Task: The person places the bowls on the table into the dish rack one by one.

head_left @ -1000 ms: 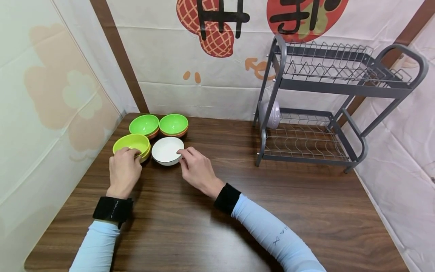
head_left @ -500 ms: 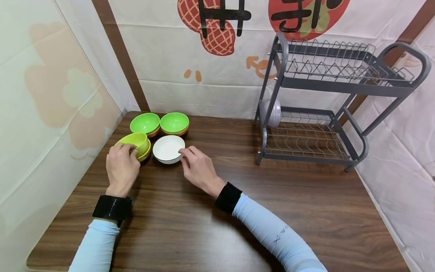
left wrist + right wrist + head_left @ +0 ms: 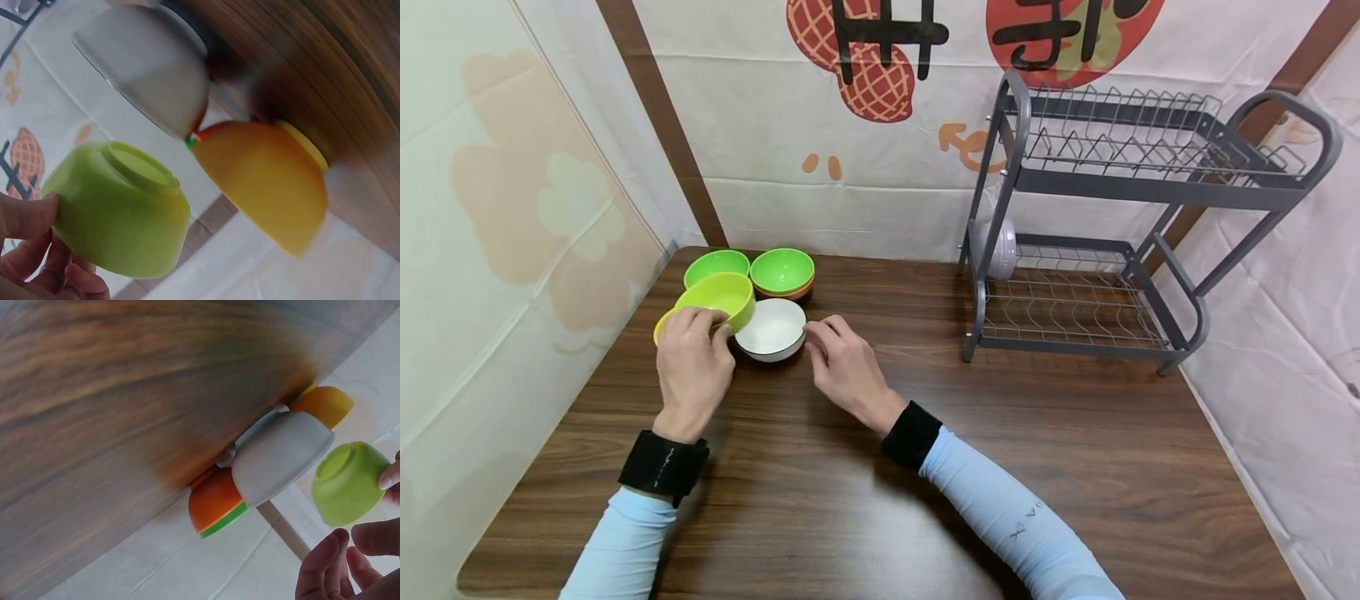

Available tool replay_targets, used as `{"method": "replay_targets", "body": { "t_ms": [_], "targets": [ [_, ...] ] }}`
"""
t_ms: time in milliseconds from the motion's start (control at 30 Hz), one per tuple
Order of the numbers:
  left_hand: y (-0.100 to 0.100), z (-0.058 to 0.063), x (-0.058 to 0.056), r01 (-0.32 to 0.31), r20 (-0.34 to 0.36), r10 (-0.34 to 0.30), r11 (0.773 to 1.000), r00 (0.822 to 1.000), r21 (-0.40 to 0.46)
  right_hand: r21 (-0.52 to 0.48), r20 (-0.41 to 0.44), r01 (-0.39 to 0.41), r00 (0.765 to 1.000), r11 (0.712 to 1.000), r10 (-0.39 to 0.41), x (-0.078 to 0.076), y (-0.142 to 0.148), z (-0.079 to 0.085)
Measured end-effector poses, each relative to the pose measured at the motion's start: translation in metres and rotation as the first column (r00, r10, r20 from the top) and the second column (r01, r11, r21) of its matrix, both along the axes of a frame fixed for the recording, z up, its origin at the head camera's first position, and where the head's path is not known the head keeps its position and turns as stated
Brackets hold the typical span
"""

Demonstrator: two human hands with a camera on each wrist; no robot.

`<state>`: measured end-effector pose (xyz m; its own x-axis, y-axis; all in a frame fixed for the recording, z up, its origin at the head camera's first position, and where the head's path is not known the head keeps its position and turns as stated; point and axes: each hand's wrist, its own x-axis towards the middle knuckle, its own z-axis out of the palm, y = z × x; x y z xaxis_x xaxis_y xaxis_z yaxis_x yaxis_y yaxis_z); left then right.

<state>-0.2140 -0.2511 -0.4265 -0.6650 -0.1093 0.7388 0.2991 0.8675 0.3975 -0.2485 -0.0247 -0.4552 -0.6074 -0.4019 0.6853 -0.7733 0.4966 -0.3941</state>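
My left hand [image 3: 694,367] pinches the rim of a lime-green bowl [image 3: 721,298], lifted and tilted above the other bowls. Its raised underside shows in the left wrist view, well apart from the yellow bowl [image 3: 269,181] standing on the table. A white bowl [image 3: 771,325] with a dark rim sits just right of the lime-green one, which overlaps its edge in the head view. Beside the white bowl's right rim is my right hand [image 3: 852,371]. In the right wrist view its thumb and fingers [image 3: 322,565] are bent with a gap between them, holding nothing.
Behind stand two green bowls, the left one [image 3: 715,264] partly hidden and the right one [image 3: 782,271] stacked on orange. A grey two-tier dish rack [image 3: 1150,192] stands at the right, with a pale lilac dish [image 3: 1002,250] on its lower tier. Fabric walls border the wooden table [image 3: 820,500].
My left hand has lifted the lime-green bowl off the yellow one and moved it right, towards the white bowl. My right hand's fingers have come away slightly from the white bowl's rim.
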Motion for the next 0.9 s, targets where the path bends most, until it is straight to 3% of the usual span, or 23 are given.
{"method": "replay_targets", "body": {
  "t_ms": [467, 900],
  "targets": [
    [0.031, -0.001, -0.009, 0.081, 0.003, -0.081, 0.995, 0.997, -0.051, -0.106, 0.048, -0.012, 0.999, 0.994, 0.018, -0.001, 0.023, 0.006],
    [0.068, 0.003, -0.014, 0.172, 0.000, -0.173, 0.978, 0.985, -0.121, -0.133, 0.027, 0.054, 0.998, 0.990, -0.051, -0.003, 0.048, 0.010]
  ]
}}
